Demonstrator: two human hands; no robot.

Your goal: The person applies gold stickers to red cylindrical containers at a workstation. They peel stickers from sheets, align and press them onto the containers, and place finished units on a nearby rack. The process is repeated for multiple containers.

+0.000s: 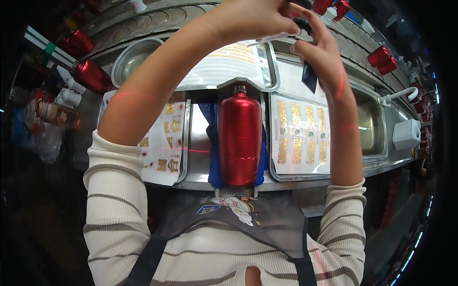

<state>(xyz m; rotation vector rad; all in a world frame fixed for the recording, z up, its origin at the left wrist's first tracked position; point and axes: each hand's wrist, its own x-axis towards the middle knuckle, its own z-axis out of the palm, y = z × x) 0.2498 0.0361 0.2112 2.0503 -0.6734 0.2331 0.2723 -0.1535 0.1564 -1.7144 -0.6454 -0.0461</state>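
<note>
A glossy red bottle (241, 138) stands in the middle, against a blue cloth (210, 138). Beyond it, at the top, both my arms reach away. My left hand (267, 19) is closed, its fingertips at a thin pale strip (274, 37); its grip is partly hidden at the picture's edge. Close beside it, my right hand (322, 50) curls with thumb and fingers around a dark, flat, pointed piece (309, 78), possibly a scraper. Something black and ribbed (302, 24) sits between the two hands; what it belongs to is unclear.
Metal trays with gold decal sheets flank the bottle: the left sheet (164, 143) and the right sheet (300, 138). A steel bowl (136, 59) stands behind left. At right are a water basin (372, 124) and a white jug (406, 134). More red bottles (90, 75) line the conveyor (157, 24).
</note>
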